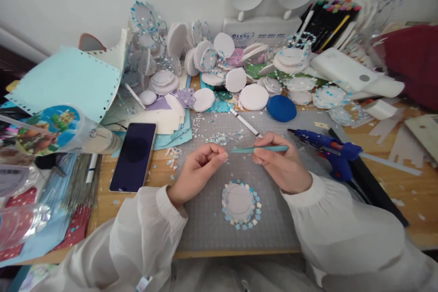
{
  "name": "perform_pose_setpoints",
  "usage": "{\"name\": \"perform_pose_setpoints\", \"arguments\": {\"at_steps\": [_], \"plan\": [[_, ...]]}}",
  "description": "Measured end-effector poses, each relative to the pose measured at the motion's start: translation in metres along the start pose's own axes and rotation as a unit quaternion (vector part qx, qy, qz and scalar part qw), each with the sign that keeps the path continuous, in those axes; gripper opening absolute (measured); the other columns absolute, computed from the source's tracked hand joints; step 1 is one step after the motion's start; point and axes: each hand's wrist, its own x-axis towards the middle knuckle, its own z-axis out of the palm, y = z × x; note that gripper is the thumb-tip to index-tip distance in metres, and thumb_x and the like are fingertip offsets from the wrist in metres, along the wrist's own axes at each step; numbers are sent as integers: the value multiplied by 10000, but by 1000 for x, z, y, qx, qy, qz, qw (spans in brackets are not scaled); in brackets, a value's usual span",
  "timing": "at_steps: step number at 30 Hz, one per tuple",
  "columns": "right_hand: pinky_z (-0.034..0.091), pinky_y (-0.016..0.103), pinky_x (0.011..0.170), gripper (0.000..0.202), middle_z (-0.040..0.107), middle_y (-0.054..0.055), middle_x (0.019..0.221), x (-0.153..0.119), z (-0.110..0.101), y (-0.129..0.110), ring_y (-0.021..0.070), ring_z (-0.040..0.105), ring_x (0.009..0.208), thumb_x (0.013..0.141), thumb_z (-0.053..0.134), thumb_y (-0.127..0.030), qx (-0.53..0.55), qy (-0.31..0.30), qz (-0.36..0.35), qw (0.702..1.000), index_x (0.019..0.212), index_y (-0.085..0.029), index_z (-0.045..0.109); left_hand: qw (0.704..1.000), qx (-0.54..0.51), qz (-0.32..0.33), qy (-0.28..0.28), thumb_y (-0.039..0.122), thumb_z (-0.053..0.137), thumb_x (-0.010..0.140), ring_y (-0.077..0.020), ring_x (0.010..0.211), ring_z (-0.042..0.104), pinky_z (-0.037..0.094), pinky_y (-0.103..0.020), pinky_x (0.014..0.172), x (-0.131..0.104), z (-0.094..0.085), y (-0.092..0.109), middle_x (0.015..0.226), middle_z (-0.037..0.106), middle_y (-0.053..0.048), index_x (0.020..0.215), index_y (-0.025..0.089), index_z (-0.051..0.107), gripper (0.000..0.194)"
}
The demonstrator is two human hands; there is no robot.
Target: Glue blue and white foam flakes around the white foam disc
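Note:
My right hand [278, 162] grips a pair of teal tweezers [270, 149], their tips pointing left toward my other hand. The fingers of my left hand [201, 169] are curled, thumb and forefinger pinched close to those tips; what they hold, if anything, is too small to name. Below both hands, a white paper disc [239, 203] ringed with small blue and white stars lies flat on the grey cutting mat [212, 223]. Loose tiny stars [222, 138] are scattered beyond my hands, near a white pen [244, 122].
A blue glue gun [325, 143] lies on the right beside a black strip [372, 182]. To the left are a phone [134, 157] and a tipped plastic cup [61, 130]. Several paper discs [253, 96], a blue round lid [281, 108] and a twin-head lamp [262, 27] stand behind.

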Motion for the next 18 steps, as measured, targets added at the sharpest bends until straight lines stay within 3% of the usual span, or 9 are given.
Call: {"name": "perform_pose_setpoints", "arguments": {"at_steps": [10,18], "plan": [[366,236,521,188,651,-10,707,-2,1,0,69,495,532,648,814,-247,-9,-8,-25,1000,720,-199,647,1000,-11,-6,-3,373,608,867,-43,464,200,123,-224,453,0,0,1,536,298,81,902,168,602,208],[361,248,515,192,658,-4,724,-2,-1,3,78,495,539,664,808,-273,-29,-18,-38,999,732,-199,645,1000,6,9,11,348,645,840,-47,480,227,157,-222,463,0,0,-1,534,316,78,894,158,630,199]]}}
